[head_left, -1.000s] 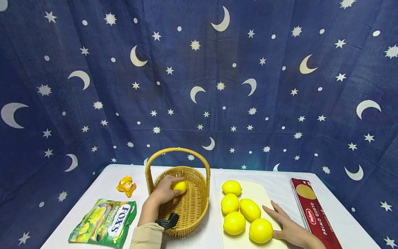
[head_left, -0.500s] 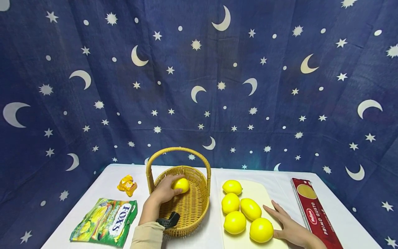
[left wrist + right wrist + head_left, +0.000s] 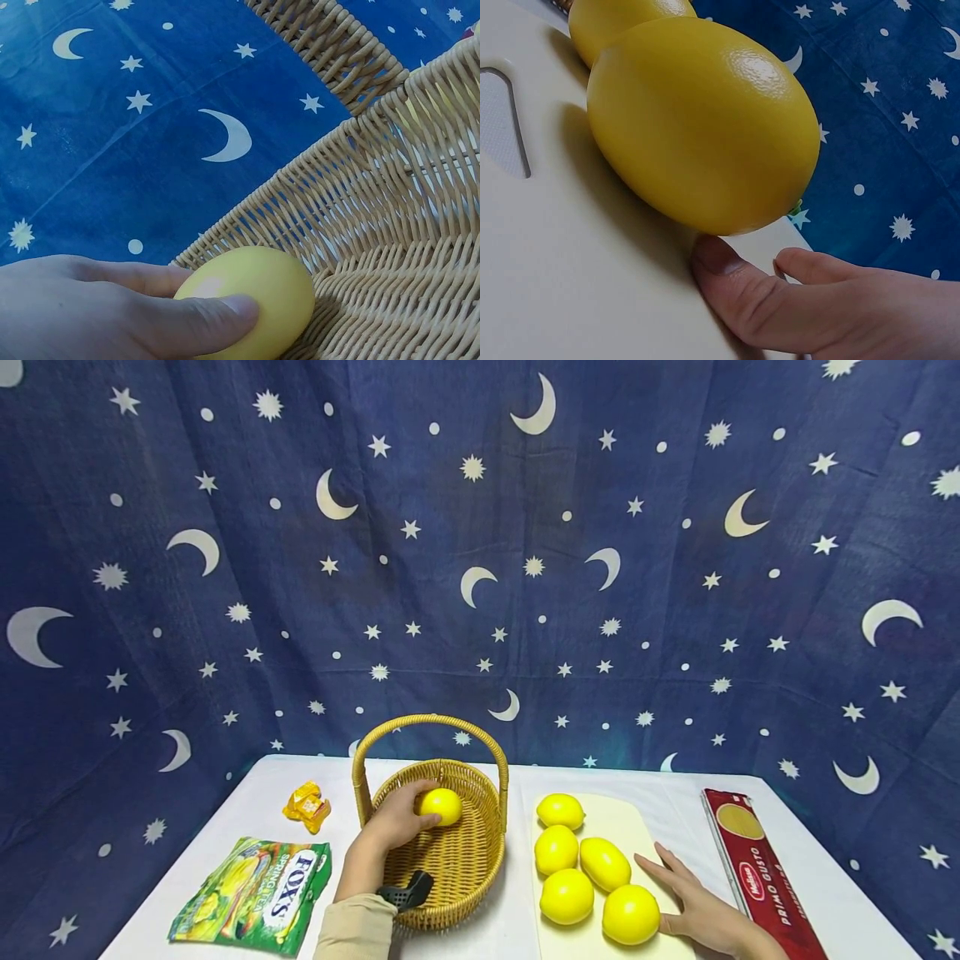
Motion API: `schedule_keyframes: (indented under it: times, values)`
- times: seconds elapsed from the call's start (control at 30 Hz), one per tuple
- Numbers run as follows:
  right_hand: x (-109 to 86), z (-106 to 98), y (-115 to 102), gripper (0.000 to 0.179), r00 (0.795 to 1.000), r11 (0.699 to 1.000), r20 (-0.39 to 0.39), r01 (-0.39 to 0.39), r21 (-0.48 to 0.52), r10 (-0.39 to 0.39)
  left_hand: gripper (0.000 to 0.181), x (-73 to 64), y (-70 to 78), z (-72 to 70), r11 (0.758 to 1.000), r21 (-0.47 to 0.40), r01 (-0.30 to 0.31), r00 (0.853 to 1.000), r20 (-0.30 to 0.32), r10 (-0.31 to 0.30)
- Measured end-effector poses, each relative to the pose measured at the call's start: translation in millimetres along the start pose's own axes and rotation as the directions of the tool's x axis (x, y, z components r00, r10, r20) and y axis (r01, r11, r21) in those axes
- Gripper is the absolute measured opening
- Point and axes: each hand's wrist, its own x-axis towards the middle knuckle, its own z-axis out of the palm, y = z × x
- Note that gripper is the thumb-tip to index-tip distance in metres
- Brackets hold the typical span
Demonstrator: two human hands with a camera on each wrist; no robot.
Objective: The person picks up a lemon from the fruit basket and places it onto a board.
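Inside the wicker basket (image 3: 480, 868), my left hand (image 3: 397, 818) holds a lemon (image 3: 442, 807) between thumb and fingers. The left wrist view shows the thumb lying along the near side of this lemon (image 3: 262, 300), with the other fingers partly hidden behind it. On the right, several lemons (image 3: 605, 864) lie on a cream cutting board (image 3: 615, 814). My right hand (image 3: 697, 906) is spread at the board's right edge beside the nearest lemon (image 3: 631, 915). In the right wrist view, its thumb (image 3: 742, 292) rests on the board just below that lemon.
A green candy bag (image 3: 251, 893) and a crumpled orange wrapper (image 3: 306, 807) lie left of the basket. A red spaghetti packet (image 3: 761, 868) lies along the right side. The basket's tall handle (image 3: 431, 719) arches over its far part. A starry blue curtain (image 3: 480, 527) hangs behind the white table (image 3: 517, 902).
The lemon in the left hand has shifted slightly to the right within the basket and shows more of its surface. The right hand and the lemons on the board stay as they were.
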Motion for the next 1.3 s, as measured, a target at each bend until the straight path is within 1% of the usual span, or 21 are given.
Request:
schedule_keyframes:
  times: [0.17, 0.4, 0.83, 1.1, 1.3]
  values:
    - [-0.1, 0.0, -0.1, 0.091, 1.000, 1.000, 0.003, 0.003, 0.001, -0.003, 0.045, 0.5, 0.3, 0.0, 1.000, 0.004, -0.019, 1.000, -0.007, 0.019]
    - [0.0, 0.0, 0.4, 0.090, 1.000, 1.000, 0.013, 0.005, 0.006, -0.005, 0.044, 1.6, -0.5, -0.3, 1.000, 0.008, -0.003, 1.000, -0.018, 0.003]
    - [0.0, -0.1, 1.1, 0.089, 1.000, 1.000, 0.004, 0.013, -0.013, -0.013, 0.045, 1.9, -0.2, -0.5, 1.000, 0.008, -0.002, 1.000, -0.013, 0.002]
    - [-0.1, 0.0, 1.4, 0.090, 1.000, 1.000, 0.007, 0.005, 0.002, -0.005, 0.045, 2.7, 3.1, -1.8, 1.000, 0.010, -0.014, 0.999, -0.036, 0.014]
    - [-0.6, -0.3, 0.3, 0.090, 1.000, 1.000, -0.005, 0.014, 0.001, -0.014, 0.045, 3.4, 4.6, -2.3, 0.999, 0.030, -0.022, 0.997, -0.070, 0.024]
